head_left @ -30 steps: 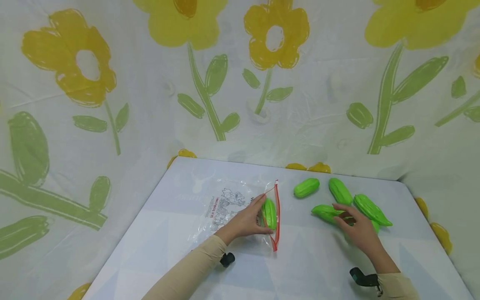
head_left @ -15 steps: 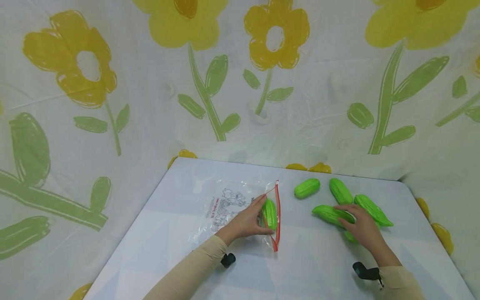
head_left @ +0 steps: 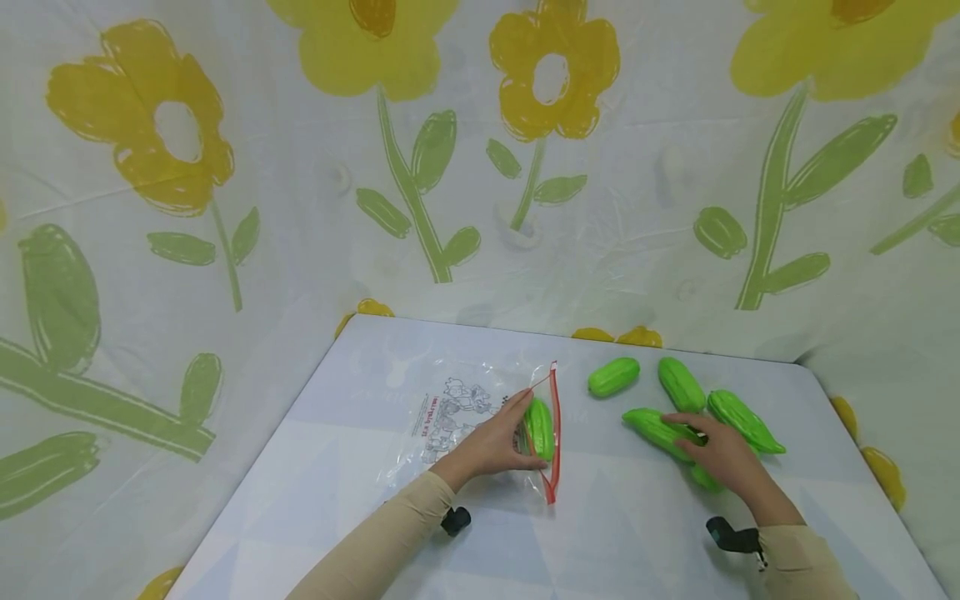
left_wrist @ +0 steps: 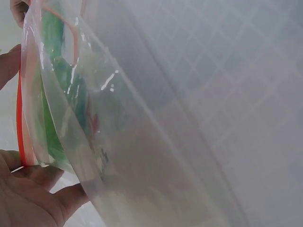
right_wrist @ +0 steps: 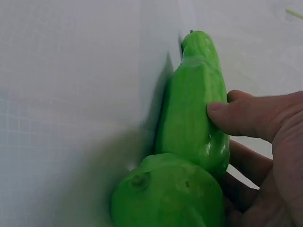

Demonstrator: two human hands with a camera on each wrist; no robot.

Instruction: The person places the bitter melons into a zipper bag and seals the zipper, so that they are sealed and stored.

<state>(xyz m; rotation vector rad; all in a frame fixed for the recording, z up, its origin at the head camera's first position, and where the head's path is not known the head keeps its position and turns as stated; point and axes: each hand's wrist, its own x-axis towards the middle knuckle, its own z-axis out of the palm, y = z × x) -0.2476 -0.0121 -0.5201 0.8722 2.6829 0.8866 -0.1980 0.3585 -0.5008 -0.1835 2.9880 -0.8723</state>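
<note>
A clear zip bag (head_left: 465, 400) with a red seal lies in the middle of the table, a green toy gourd (head_left: 538, 429) inside its mouth. My left hand (head_left: 491, 437) grips the bag near the seal, thumb and fingers on either side of that gourd. In the left wrist view, the plastic (left_wrist: 123, 123) covers much of the scene. To the right, my right hand (head_left: 723, 454) holds a long, tapered green gourd (head_left: 652, 427), with the thumb (right_wrist: 227, 116) on one side and fingers behind it. A rounder gourd (right_wrist: 168, 194) sits against its near end.
Behind the right hand lie several more green gourds: one alone (head_left: 613, 377), one upright in view (head_left: 681, 383) and a pointed one (head_left: 746, 421). A flower-print curtain (head_left: 630, 183) surrounds the back and sides of the white table (head_left: 592, 533).
My right hand has come down onto the long gourd and now grips it; the gourd has turned slightly. The left hand and bag have stayed in place.
</note>
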